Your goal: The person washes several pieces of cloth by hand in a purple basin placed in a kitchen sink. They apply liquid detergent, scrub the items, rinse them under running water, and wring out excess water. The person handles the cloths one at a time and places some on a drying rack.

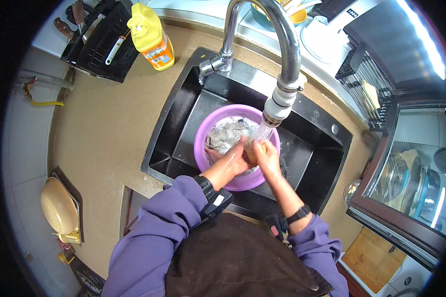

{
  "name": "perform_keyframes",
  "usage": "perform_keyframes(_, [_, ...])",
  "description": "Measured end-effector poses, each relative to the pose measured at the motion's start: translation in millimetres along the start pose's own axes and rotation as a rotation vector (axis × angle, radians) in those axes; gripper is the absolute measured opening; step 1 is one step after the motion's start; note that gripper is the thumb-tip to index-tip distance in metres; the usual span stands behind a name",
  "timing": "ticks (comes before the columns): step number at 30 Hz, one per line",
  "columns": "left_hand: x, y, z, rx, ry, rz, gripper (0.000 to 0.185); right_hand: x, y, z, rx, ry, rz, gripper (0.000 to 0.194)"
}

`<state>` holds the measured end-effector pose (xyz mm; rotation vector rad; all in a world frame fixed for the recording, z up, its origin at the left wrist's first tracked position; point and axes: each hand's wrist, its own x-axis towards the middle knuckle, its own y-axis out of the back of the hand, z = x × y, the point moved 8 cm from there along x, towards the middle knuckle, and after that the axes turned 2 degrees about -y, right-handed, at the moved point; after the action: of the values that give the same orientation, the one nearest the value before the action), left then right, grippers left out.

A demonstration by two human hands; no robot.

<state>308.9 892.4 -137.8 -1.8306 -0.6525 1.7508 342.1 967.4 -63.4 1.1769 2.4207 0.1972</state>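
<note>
A purple plastic basin (pixel 200 148) stands in the black sink (pixel 301 163). Grey cloth (pixel 225 137) lies in sudsy water inside it. Water runs from the white nozzle (pixel 278 104) of the chrome faucet (pixel 291 48) onto my hands. My left hand (pixel 238 157), over the basin, has its thumb raised; its fingers are partly hidden. My right hand (pixel 265 154) is curled beside it under the stream. Something tan shows between the two hands, too unclear to name or to tell which hand holds it.
A yellow detergent bottle (pixel 152 41) and a black knife rack (pixel 100 41) stand on the counter left of the faucet. A beige bowl (pixel 59 206) is at the far left. An open glass-fronted cabinet door (pixel 401 174) juts out at right, above a wooden cutting board (pixel 373 260).
</note>
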Motion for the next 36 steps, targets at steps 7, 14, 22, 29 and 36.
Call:
perform_keyframes(7, [0, -8, -10, 0.202, 0.083, -0.384, 0.038, -53, -16, -49, -0.063, 0.322, 0.009, 0.023])
perform_keyframes(14, [12, -5, 5, 0.164, -0.252, 0.075, 0.036, 22, 1, -15, -0.142, 0.161, 0.152, 0.027])
perform_keyframes(22, [-10, -28, 20, 0.316, -0.345, 0.066, 0.028, -8, -3, 14, 0.287, -0.259, -0.436, 0.051])
perform_keyframes(29, [-5, -16, 23, 0.184, -0.095, -0.093, 0.029, -39, -24, -47, -0.462, 0.278, -0.363, 0.041])
perform_keyframes(36, [-3, -18, 45, 0.512, -0.402, 0.012, 0.033, -36, -23, -70, -0.591, 0.529, -0.034, 0.019])
